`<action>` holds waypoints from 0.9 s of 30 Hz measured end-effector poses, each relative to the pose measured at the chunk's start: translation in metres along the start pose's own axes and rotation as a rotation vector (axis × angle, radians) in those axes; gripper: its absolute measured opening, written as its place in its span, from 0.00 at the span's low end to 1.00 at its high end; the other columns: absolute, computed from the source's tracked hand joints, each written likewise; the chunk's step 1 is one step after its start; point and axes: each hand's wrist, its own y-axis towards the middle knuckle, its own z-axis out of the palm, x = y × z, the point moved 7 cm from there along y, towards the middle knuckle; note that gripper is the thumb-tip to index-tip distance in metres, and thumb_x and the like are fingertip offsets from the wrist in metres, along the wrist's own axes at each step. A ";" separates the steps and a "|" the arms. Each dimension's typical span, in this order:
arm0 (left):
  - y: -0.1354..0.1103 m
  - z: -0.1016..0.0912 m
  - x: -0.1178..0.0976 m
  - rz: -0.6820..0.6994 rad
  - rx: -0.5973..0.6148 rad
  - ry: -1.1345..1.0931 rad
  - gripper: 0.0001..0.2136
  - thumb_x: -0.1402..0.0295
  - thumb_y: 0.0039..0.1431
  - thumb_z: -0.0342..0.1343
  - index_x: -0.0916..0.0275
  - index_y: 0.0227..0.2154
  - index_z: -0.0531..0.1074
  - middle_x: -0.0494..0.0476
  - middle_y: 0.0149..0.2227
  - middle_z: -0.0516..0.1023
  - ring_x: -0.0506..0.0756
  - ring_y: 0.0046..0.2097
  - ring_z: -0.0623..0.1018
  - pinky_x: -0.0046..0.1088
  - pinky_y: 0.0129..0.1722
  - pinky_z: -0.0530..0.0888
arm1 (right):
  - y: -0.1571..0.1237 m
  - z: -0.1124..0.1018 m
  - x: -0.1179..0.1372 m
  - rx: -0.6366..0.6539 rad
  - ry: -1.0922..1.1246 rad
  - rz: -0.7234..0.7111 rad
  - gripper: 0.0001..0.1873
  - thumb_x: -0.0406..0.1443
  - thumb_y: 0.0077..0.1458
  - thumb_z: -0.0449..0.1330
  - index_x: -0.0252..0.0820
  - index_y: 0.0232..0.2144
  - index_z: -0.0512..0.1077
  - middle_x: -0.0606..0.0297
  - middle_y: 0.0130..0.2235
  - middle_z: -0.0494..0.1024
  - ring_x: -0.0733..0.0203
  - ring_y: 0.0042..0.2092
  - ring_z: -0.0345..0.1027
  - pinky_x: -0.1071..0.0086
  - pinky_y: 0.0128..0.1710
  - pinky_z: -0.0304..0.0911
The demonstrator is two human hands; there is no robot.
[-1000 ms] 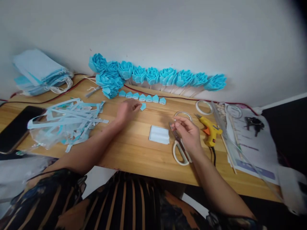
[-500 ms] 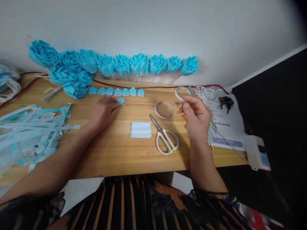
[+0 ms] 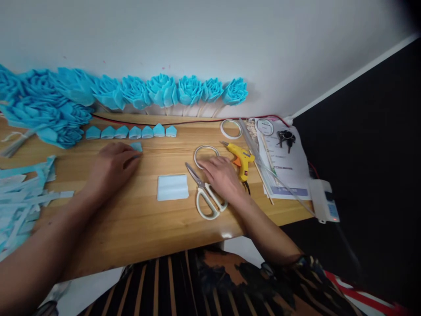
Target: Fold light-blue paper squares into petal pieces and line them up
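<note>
My left hand point(image 3: 113, 171) has its fingertips closed on a small blue folded petal point(image 3: 136, 146) at the tabletop. My right hand point(image 3: 222, 175) lies palm down with fingers stretched out. Its fingertips reach the near edge of a tape roll point(image 3: 196, 154), and the hand covers part of the white-handled scissors point(image 3: 201, 210). Left of the scissors is a stack of pale blue squares point(image 3: 173, 188). Just right of my right hand a yellow glue gun point(image 3: 241, 160) rests on the table. Several similar folded petals point(image 3: 134, 132) form a row beyond my left hand.
Blue paper-like flowers point(image 3: 162, 90) on thin stems lean along the wall. Cut blue strips point(image 3: 19, 202) are heaped at the left. On the right lie another tape roll point(image 3: 221, 127), printed paper point(image 3: 296, 164), keys point(image 3: 287, 139) and a white power box point(image 3: 324, 202).
My right hand has come down and left from beside the glue gun, which now shows fully. My left hand still pinches the petal. The view has turned right.
</note>
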 end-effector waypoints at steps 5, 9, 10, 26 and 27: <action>-0.002 0.000 -0.003 0.014 -0.022 0.012 0.16 0.61 0.68 0.45 0.60 0.41 0.78 0.60 0.44 0.77 0.61 0.47 0.74 0.42 0.50 0.72 | -0.001 -0.005 0.003 -0.076 0.028 0.022 0.17 0.31 0.66 0.51 0.44 0.51 0.75 0.58 0.39 0.79 0.53 0.42 0.70 0.59 0.47 0.59; -0.003 0.001 -0.001 0.002 -0.011 -0.006 0.15 0.60 0.68 0.44 0.55 0.42 0.77 0.54 0.45 0.77 0.59 0.47 0.73 0.40 0.50 0.72 | -0.002 -0.010 -0.006 -0.154 0.030 0.057 0.17 0.29 0.63 0.52 0.43 0.50 0.76 0.58 0.41 0.80 0.52 0.44 0.69 0.57 0.48 0.59; -0.003 0.001 -0.001 -0.002 -0.011 -0.010 0.15 0.59 0.68 0.44 0.54 0.42 0.77 0.53 0.45 0.77 0.59 0.47 0.73 0.39 0.51 0.71 | -0.003 -0.010 -0.008 -0.168 0.042 0.056 0.17 0.29 0.63 0.53 0.42 0.49 0.76 0.58 0.42 0.80 0.52 0.45 0.69 0.57 0.48 0.59; 0.007 0.004 -0.006 0.004 -0.072 0.030 0.17 0.61 0.65 0.46 0.61 0.38 0.80 0.63 0.41 0.79 0.60 0.45 0.75 0.37 0.47 0.70 | -0.009 -0.016 0.007 -0.344 0.294 -0.096 0.14 0.31 0.64 0.53 0.43 0.45 0.77 0.58 0.39 0.82 0.54 0.42 0.74 0.59 0.43 0.66; 0.007 0.003 -0.006 0.018 -0.089 0.032 0.16 0.62 0.65 0.47 0.61 0.38 0.80 0.63 0.40 0.78 0.60 0.44 0.75 0.37 0.46 0.70 | -0.009 -0.016 0.009 -0.355 0.318 -0.119 0.14 0.32 0.64 0.53 0.43 0.44 0.77 0.59 0.38 0.82 0.55 0.41 0.74 0.60 0.43 0.66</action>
